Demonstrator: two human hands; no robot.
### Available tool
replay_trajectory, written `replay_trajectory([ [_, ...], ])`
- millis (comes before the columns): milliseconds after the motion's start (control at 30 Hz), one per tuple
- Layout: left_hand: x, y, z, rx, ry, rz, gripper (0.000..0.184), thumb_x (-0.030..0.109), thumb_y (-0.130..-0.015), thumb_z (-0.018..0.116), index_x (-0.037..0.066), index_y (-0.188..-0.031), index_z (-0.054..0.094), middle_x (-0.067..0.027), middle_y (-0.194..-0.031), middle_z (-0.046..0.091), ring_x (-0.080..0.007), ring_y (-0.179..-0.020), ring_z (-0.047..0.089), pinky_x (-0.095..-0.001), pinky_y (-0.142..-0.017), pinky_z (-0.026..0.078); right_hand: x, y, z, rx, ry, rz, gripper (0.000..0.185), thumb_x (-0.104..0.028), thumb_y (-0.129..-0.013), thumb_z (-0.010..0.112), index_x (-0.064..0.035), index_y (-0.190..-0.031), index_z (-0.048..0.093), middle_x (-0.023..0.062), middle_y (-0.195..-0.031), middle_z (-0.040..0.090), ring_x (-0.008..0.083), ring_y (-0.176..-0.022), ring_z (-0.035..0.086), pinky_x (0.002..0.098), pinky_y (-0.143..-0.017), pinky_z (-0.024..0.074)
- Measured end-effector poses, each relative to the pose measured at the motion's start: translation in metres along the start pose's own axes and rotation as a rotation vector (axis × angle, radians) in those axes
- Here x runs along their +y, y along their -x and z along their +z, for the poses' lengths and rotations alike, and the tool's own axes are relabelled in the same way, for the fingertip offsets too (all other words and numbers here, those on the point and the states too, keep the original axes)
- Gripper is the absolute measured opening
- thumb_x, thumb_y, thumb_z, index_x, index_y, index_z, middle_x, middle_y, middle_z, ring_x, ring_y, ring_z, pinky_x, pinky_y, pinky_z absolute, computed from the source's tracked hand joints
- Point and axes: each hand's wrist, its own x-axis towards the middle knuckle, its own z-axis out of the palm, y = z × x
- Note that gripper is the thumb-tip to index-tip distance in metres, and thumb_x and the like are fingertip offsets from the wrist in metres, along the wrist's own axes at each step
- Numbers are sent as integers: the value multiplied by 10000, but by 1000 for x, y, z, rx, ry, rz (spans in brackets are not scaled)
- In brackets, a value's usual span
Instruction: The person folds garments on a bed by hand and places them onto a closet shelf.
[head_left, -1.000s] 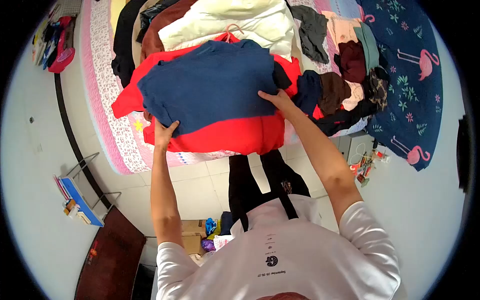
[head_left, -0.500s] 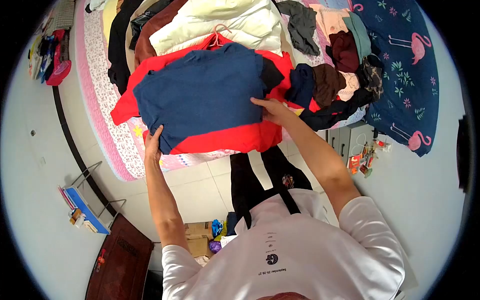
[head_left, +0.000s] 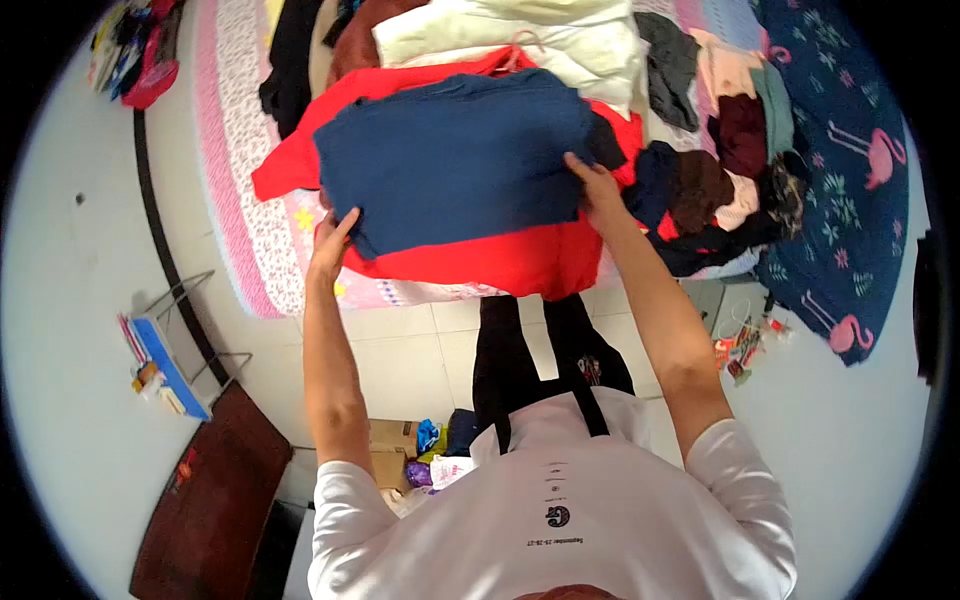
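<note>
A navy blue garment point(head_left: 450, 165), folded into a broad rectangle, lies over a red garment point(head_left: 480, 268) on the bed. My left hand point(head_left: 332, 243) holds its near left corner, thumb on top. At the right edge my right hand point(head_left: 600, 195) grips the cloth, with the thumb above and the fingers mostly hidden beneath. The red garment sticks out around the blue one, one sleeve reaching left. A pink hanger point(head_left: 522, 46) shows at its collar. Some black cloth point(head_left: 606, 140) peeks out beside my right hand.
Puffy cream-white clothing point(head_left: 500, 30) lies behind. Several dark and peach clothes are heaped at the right, beside a navy flamingo-print cloth point(head_left: 845, 190). Black clothing point(head_left: 287, 75) lies far left. Cardboard boxes point(head_left: 392, 437) stand on the floor near my left elbow.
The view has shifted, so the bed and clothes sit higher and further right. Both hands stay on the blue garment, which looks slightly flatter and straighter.
</note>
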Motion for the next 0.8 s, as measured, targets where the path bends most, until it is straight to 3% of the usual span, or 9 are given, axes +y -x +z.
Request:
replay_trajectory([
  [67,-7,-18,-3,-13,79,51,802,371,-907,720,-95,-1453,361,-211,-1436,483,-269,-1302,498,-376,-1096,384,2,-11,2,-25,-83,60,664,-259,-776,850,15,-1298,546,135,-1224,640,265,-1086,630,360,-912,510],
  [233,8,-26,9,19,110,52,784,363,-896,726,-81,-1447,387,-203,-1421,500,-276,-1288,508,-355,-1075,416,0,-23,-3,-60,-79,178,633,-211,-777,833,-4,-1301,544,116,-1213,656,267,-1020,661,359,-926,514],
  [333,26,-14,18,4,167,47,734,339,-903,718,-65,-1436,415,-194,-1396,523,-266,-1252,534,-354,-1041,450,-24,16,21,120,4,-1,527,-164,-763,814,4,-1217,605,102,-1144,689,273,-960,679,350,-895,523],
  [433,43,5,33,14,251,85,659,302,-924,695,-48,-1422,444,-174,-1379,538,-249,-1217,556,-354,-1009,475,-22,25,32,100,195,-427,441,-186,-761,792,26,-1121,649,136,-1095,701,277,-963,677,373,-876,529],
  [600,47,48,90,-49,367,202,551,324,-1002,595,28,-1442,444,-109,-1389,542,-218,-1192,571,-341,-982,489,-18,113,136,225,1084,-890,425,-301,-799,717,41,-1041,648,265,-1066,668,374,-949,670,456,-863,530],
  [667,33,59,104,-124,491,180,597,413,-1016,544,50,-1469,407,-101,-1411,524,-223,-1230,548,-348,-1007,478,3,143,174,-173,1255,-1048,351,-249,-759,697,-6,-996,609,290,-1269,561,405,-1004,621,515,-839,536],
  [700,23,65,108,-177,609,120,638,473,-1019,511,60,-1487,380,-100,-1430,508,-229,-1266,526,-356,-1030,468,18,158,191,-257,1363,-1008,398,-153,-706,737,5,-1020,550,295,-1426,451,437,-1170,560,485,-908,526],
  [733,22,78,113,-253,731,40,717,555,-1002,469,76,-1516,324,-109,-1476,454,-243,-1342,464,-372,-1078,445,39,161,203,-263,1368,-1139,372,-117,-714,713,27,-1011,541,297,-1465,404,457,-1240,512,458,-908,542],
  [800,11,92,110,-284,763,59,771,573,-980,499,85,-1534,277,-126,-1512,398,-256,-1378,426,-379,-1096,437,44,172,209,-349,1453,-1069,354,-90,-725,682,44,-1017,534,300,-1484,378,458,-1300,466,436,-919,549],
])
